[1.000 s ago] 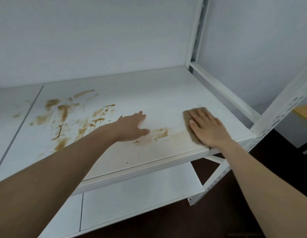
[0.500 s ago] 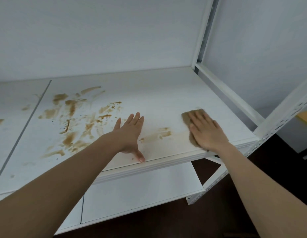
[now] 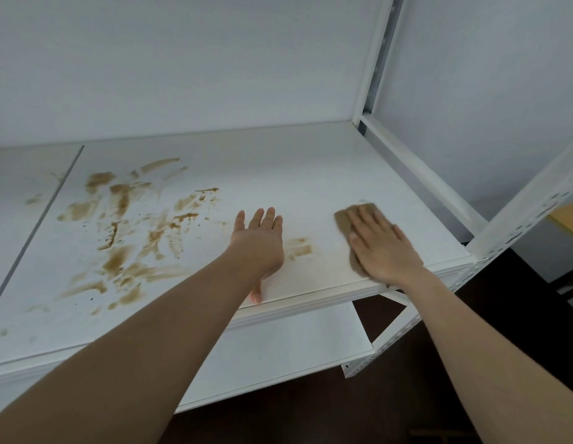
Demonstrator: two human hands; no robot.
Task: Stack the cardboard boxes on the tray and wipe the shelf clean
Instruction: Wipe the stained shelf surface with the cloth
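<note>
A white shelf board [image 3: 311, 161] carries brown smears [image 3: 125, 232] across its left-middle part, and one small brown patch [image 3: 299, 246] lies between my hands. My right hand [image 3: 383, 246] lies flat with straight fingers on a brown cloth [image 3: 344, 217], pressing it onto the shelf near the right front corner. My left hand [image 3: 259, 241] rests flat on the board near the front edge, fingers straight, thumb at the edge. No cardboard boxes or tray are in view.
White perforated metal uprights [image 3: 522, 219] and a side rail [image 3: 419, 168] frame the shelf on the right. A lower white shelf [image 3: 278, 344] sits beneath. The wall stands close behind. A seam [image 3: 38, 219] divides the board at the left. Dark floor lies below.
My left hand has pulled back toward the front edge and turned so its fingers point away. The right hand and cloth have stayed near the right front corner, and the smear between the hands looks fainter.
</note>
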